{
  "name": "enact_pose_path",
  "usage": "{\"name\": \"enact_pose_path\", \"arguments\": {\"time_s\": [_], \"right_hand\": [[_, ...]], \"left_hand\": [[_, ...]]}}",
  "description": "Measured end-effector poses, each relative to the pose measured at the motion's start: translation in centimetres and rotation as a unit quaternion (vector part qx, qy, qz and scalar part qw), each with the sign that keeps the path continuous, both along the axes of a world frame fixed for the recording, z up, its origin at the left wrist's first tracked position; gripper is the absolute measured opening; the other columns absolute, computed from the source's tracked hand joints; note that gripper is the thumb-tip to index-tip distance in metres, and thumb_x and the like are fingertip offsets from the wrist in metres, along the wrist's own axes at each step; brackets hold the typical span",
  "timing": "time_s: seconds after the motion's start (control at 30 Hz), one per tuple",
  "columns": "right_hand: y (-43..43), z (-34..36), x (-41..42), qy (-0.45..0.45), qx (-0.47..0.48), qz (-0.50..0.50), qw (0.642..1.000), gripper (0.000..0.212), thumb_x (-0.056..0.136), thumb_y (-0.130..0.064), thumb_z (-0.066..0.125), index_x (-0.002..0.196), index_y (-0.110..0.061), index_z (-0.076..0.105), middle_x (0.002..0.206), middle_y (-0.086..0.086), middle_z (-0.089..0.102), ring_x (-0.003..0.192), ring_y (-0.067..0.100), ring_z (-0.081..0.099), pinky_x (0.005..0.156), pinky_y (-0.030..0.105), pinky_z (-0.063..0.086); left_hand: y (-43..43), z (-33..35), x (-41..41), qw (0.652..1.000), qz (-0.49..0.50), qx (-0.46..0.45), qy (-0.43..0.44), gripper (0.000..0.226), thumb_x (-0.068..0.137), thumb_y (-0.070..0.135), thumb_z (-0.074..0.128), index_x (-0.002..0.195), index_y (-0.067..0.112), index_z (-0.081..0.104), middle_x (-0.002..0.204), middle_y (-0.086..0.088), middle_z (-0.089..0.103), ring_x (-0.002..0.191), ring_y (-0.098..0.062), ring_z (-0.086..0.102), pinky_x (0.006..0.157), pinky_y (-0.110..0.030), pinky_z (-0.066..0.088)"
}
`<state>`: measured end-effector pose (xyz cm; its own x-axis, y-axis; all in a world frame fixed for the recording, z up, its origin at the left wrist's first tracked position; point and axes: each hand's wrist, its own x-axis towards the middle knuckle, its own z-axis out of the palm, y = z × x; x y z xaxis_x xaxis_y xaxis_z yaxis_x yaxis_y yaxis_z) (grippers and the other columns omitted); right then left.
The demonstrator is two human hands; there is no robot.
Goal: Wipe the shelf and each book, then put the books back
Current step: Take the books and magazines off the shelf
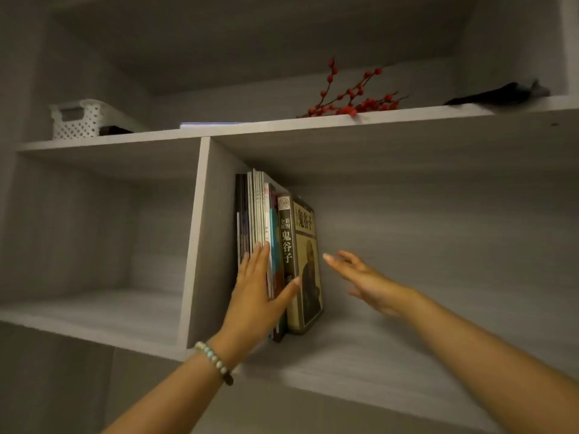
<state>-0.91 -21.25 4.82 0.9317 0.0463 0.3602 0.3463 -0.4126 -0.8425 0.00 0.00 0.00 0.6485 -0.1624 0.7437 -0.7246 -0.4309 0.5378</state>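
Note:
Several books (260, 214) stand upright at the left end of the right compartment of a grey wooden shelf (360, 355), against the divider (203, 245). The rightmost is a thick dark book (308, 267) with Chinese characters and a seated figure on its cover. My left hand (258, 292), with a bead bracelet at the wrist, lies flat with straight fingers on the book spines, its thumb reaching across to the thick book. My right hand (357, 277) hovers with straight fingers just right of the thick book, not touching it. No cloth is visible in either hand.
The upper shelf board (313, 123) carries a white perforated basket (78, 119), a flat book (213, 124), a red berry branch (351, 98) and a dark cloth-like item (498, 95). The left compartment (94, 305) holds nothing visible.

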Motion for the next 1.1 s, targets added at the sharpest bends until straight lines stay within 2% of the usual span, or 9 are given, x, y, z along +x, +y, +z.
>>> {"name": "enact_pose_path", "arguments": {"time_s": [0.13,0.23,0.37,0.53,0.7,0.9,1.0,1.1], "right_hand": [[0.2,0.4,3.6,0.066,-0.006,0.013,0.998,0.113,0.061,-0.076,0.057,0.151,-0.028,0.011,0.159,0.001,0.013,0.145,0.025,0.017,0.116,0.047,0.022],[0.2,0.3,5.9,0.091,-0.009,0.022,0.996,0.121,0.055,-0.08,0.061,0.152,-0.028,0.01,0.16,0.003,0.011,0.146,0.028,0.012,0.117,0.052,0.017],[0.7,0.3,7.3,0.107,0.005,0.041,0.993,0.11,0.064,-0.072,0.058,0.152,-0.025,0.01,0.159,0.005,0.015,0.146,0.028,0.011,0.117,0.048,0.014],[0.9,0.1,8.2,0.104,0.033,0.051,0.993,0.104,0.066,-0.065,0.056,0.15,-0.02,0.015,0.154,0.009,0.028,0.144,0.026,0.019,0.116,0.047,0.012],[0.3,0.4,9.7,0.109,0.051,0.045,0.992,0.097,0.071,-0.064,0.052,0.15,-0.02,0.017,0.155,0.009,0.026,0.145,0.026,0.015,0.116,0.049,0.006],[0.1,0.9,10.7,0.106,0.076,0.054,0.99,0.107,0.058,-0.07,0.056,0.148,-0.018,0.029,0.152,0.011,0.033,0.144,0.025,0.019,0.116,0.047,-0.004],[0.3,1.2,10.6,0.115,0.078,0.075,0.987,0.1,0.061,-0.067,0.055,0.144,-0.015,0.035,0.145,0.012,0.042,0.138,0.024,0.031,0.117,0.043,0.003],[1.1,1.4,10.6,0.129,0.075,0.135,0.98,0.098,0.05,-0.075,0.07,0.128,-0.021,0.048,0.124,0.01,0.061,0.116,0.022,0.055,0.109,0.046,0.029]], "left_hand": [[-1.2,-0.3,1.2,0.998,0.045,0.031,-0.041,0.098,0.075,0.072,0.038,0.147,0.032,-0.015,0.151,0.022,-0.024,0.139,-0.004,-0.025,0.115,-0.033,-0.006],[-0.8,-0.4,2.3,0.991,0.093,0.061,-0.072,0.095,0.074,0.074,0.03,0.145,0.033,-0.02,0.15,0.02,-0.027,0.138,-0.004,-0.028,0.114,-0.032,-0.009],[-0.1,-0.7,3.3,0.983,0.122,0.092,-0.105,0.089,0.075,0.077,0.025,0.137,0.04,-0.028,0.151,0.019,-0.028,0.137,-0.002,-0.03,0.115,-0.036,-0.007],[0.0,-1.0,4.2,0.979,0.133,0.096,-0.119,0.089,0.069,0.083,0.017,0.132,0.046,-0.034,0.146,0.026,-0.034,0.132,0.005,-0.036,0.111,-0.036,-0.008],[0.1,-1.1,4.6,0.981,0.116,0.089,-0.124,0.089,0.07,0.083,0.022,0.132,0.048,-0.033,0.144,0.03,-0.034,0.133,0.005,-0.034,0.112,-0.036,-0.007],[0.0,-1.0,4.4,0.984,0.1,0.077,-0.125,0.091,0.069,0.082,0.023,0.135,0.046,-0.027,0.142,0.034,-0.033,0.134,0.006,-0.032,0.111,-0.033,-0.007],[-0.1,-1.0,4.2,0.984,0.102,0.077,-0.123,0.092,0.069,0.081,0.024,0.137,0.043,-0.026,0.144,0.032,-0.031,0.134,0.005,-0.031,0.111,-0.033,-0.007],[-0.2,-1.1,3.9,0.985,0.097,0.078,-0.117,0.097,0.068,0.084,0.024,0.138,0.041,-0.027,0.146,0.028,-0.032,0.134,0.004,-0.033,0.111,-0.034,-0.008]]}}
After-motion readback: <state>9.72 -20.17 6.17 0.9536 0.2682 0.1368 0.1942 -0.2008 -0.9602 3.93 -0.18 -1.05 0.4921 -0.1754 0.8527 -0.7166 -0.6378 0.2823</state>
